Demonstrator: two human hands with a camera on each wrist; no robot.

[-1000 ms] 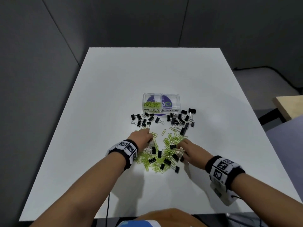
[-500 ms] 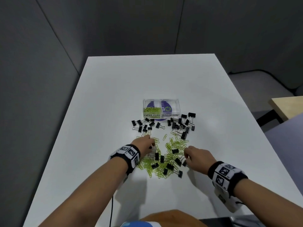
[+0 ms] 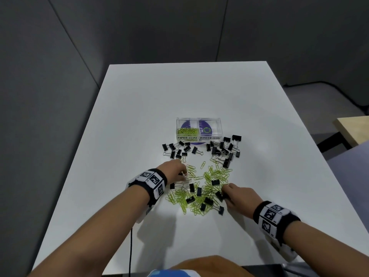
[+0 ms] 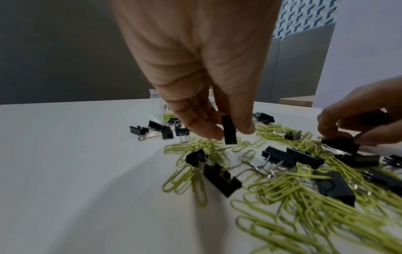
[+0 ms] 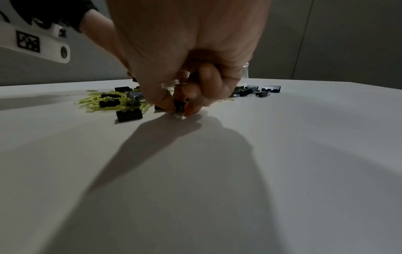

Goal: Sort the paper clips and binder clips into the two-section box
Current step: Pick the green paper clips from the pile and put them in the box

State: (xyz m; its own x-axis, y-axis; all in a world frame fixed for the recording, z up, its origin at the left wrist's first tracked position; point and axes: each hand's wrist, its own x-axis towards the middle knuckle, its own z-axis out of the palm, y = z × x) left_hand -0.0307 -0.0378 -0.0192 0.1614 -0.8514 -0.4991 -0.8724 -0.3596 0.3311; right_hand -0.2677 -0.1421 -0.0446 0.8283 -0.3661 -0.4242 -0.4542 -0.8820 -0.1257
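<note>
Black binder clips [image 4: 228, 129] in both hands [image 3: 240, 197].

White table [image 3: 139, 116] under my hands. Black-and-white marker bands: one on my left wrist [image 3: 152, 179], one on my right wrist [image 3: 273, 216]. Thin black cable [image 3: 130, 250] hangs off the table edge below my left forearm. Wooden tabletop [image 3: 353, 128] far off past my right hand. Grey wall panels [image 3: 60, 56] ahead.
</note>
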